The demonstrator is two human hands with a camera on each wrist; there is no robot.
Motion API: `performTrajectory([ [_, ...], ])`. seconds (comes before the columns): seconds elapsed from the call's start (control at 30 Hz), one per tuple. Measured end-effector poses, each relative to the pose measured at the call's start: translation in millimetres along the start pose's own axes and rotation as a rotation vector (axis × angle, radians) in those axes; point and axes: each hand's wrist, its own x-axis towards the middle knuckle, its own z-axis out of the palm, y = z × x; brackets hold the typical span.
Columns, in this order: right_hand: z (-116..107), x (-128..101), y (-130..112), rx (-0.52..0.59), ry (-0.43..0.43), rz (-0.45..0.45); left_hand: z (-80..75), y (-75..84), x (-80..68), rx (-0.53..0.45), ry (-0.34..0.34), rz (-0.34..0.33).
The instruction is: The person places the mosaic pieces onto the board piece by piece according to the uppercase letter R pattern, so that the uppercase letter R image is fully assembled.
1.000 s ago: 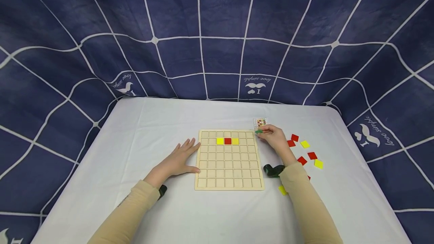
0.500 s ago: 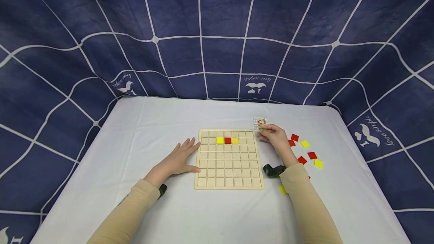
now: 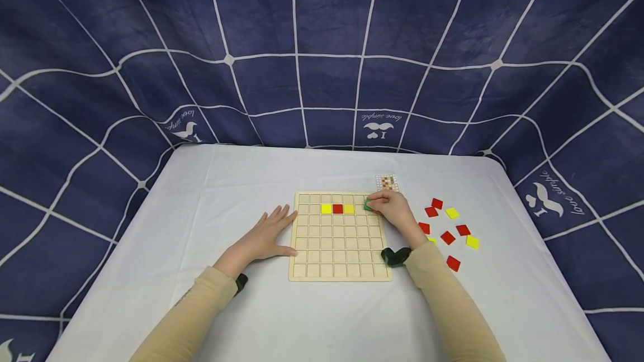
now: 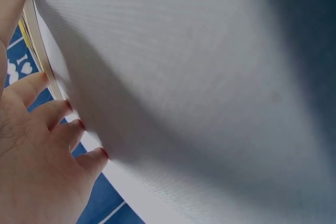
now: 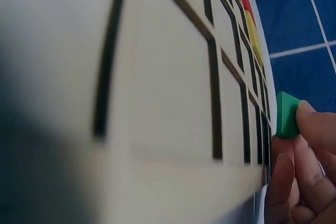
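A light wooden grid board (image 3: 339, 256) lies on the white table. In its second row from the far side sit a yellow tile (image 3: 326, 209), a red tile (image 3: 337, 209) and another yellow tile (image 3: 349, 209), side by side. My right hand (image 3: 394, 208) pinches a green tile (image 5: 286, 115) between thumb and fingers, over the board's far right corner area. With fingers spread, my left hand (image 3: 264, 237) rests flat at the board's left edge; its thumb and fingertips touch or nearly touch that edge. In the left wrist view, the left fingers (image 4: 52, 113) lie straight on the cloth.
A small printed pattern card (image 3: 386, 182) lies beyond the board's far right corner. Several loose red tiles (image 3: 448, 237) and yellow tiles (image 3: 472, 242) are scattered right of the board. A dark blue curtain (image 3: 327, 82) surrounds the table.
My right hand has moved left and slightly nearer, from beside the card to over the board, carrying the green tile. The left hand has stayed in place.
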Motion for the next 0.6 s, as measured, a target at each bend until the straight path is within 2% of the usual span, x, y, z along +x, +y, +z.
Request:
performTrajectory([
  [0.13, 7.9, -1.7, -5.7, -0.106, -0.025, -0.071, 0.3, 0.2, -0.2, 0.001, 0.004, -0.002],
  [0.27, 13.8, -3.4, -9.7, -0.167, -0.038, -0.116, 0.8, 0.7, -0.2, -0.006, 0.001, -0.008],
  [0.6, 20.0, -5.5, -14.7, -0.229, -0.024, -0.153, 1.5, 0.0, 0.7, -0.001, 0.005, -0.010],
])
